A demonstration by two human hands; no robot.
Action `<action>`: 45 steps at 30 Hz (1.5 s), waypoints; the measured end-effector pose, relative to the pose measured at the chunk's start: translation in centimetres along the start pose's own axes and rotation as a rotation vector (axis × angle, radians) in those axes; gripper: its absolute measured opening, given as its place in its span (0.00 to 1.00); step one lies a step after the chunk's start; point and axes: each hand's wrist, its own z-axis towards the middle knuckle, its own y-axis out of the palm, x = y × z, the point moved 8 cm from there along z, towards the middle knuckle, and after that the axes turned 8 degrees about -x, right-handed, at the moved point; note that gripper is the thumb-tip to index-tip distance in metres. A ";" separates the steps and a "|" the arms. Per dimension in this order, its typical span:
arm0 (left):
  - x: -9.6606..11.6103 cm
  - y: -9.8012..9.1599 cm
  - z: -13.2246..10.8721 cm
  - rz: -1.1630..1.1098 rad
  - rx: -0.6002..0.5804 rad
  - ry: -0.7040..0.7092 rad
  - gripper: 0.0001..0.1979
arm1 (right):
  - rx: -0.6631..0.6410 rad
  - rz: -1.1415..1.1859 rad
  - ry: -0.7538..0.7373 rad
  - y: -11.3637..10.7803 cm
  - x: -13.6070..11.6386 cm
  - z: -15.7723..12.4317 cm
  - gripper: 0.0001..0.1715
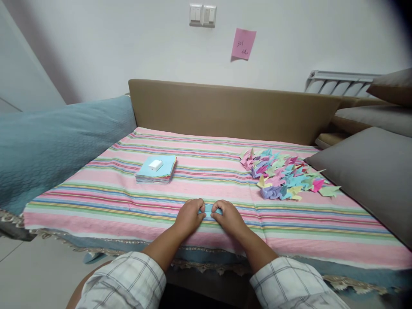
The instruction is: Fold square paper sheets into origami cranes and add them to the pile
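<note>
My left hand (189, 216) and my right hand (229, 217) rest close together on the striped cloth (106, 201) near its front edge. Between them lies a small blue piece of paper (210, 210), pinched by the curled fingers of both hands. Most of the paper is hidden under the fingers. A pile of folded paper cranes (283, 174) in several colours lies to the right, further back. To the left, further back, sits a stack of coloured paper squares (157, 170) with a small white object (156, 165) on top.
A teal blanket (54, 146) covers the left side. Grey cushions (373, 171) lie at the right. A tan backrest (231, 111) runs along the back, below a wall with a pink note (243, 43) and light switches (202, 15).
</note>
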 end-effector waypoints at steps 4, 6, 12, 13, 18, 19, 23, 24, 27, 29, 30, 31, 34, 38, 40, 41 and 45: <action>-0.1 -0.2 -0.1 -0.014 0.005 -0.024 0.05 | -0.014 0.003 -0.020 -0.1 0.1 -0.2 0.07; -0.2 -0.3 -0.2 -0.029 0.015 -0.045 0.08 | 0.017 0.003 -0.014 -0.3 0.2 -0.4 0.10; 0.3 0.2 0.0 -0.029 -0.011 0.068 0.07 | 0.011 -0.020 -0.084 0.0 -0.1 -0.6 0.12; 0.4 0.2 0.0 -0.023 -0.014 0.087 0.06 | 0.002 -0.040 -0.102 0.1 -0.2 -0.6 0.10; 0.8 0.0 -0.1 0.011 -0.020 0.122 0.08 | 0.000 -0.123 -0.154 0.2 -0.4 -0.7 0.09; 0.9 0.0 -0.2 0.025 -0.026 0.128 0.09 | -0.003 -0.142 -0.164 0.3 -0.4 -0.8 0.09; 1.1 0.2 -0.3 0.096 -0.066 0.165 0.10 | -0.031 -0.215 -0.240 0.4 -1.1 -1.2 0.09; 1.1 0.4 -0.3 0.114 -0.082 0.177 0.10 | -0.039 -0.232 -0.260 0.4 -1.3 -1.3 0.09; 1.3 0.6 -0.3 0.159 -0.122 0.236 0.08 | -0.065 -0.288 -0.290 0.4 -1.9 -1.7 0.11; 1.6 0.7 -0.2 0.185 -0.147 0.288 0.08 | -0.079 -0.332 -0.284 0.5 -2.2 -1.8 0.13; 1.7 0.7 -0.2 0.201 -0.158 0.307 0.08 | -0.084 -0.352 -0.278 0.5 -2.3 -1.8 0.13; 1.8 0.7 -0.3 0.222 -0.167 0.320 0.08 | -0.088 -0.367 -0.273 0.5 -2.4 -1.9 0.14; 2.0 0.8 -0.5 0.311 -0.159 0.335 0.08 | -0.092 -0.384 -0.266 0.5 -2.7 -2.1 0.14; 2.3 0.8 -1.1 0.450 -0.113 0.349 0.06 | -0.070 -0.378 -0.254 0.4 -3.0 -2.3 0.09; 2.5 0.7 -1.2 0.470 -0.088 0.342 0.05 | -0.042 -0.394 -0.229 0.4 -3.1 -2.2 0.08; 2.5 0.6 -1.2 0.464 -0.073 0.338 0.05 | -0.025 -0.411 -0.213 0.4 -3.1 -2.1 0.08; 2.6 0.0 -1.1 0.413 -0.006 0.330 0.04 | 0.045 -0.524 -0.194 0.8 -3.2 -1.7 0.07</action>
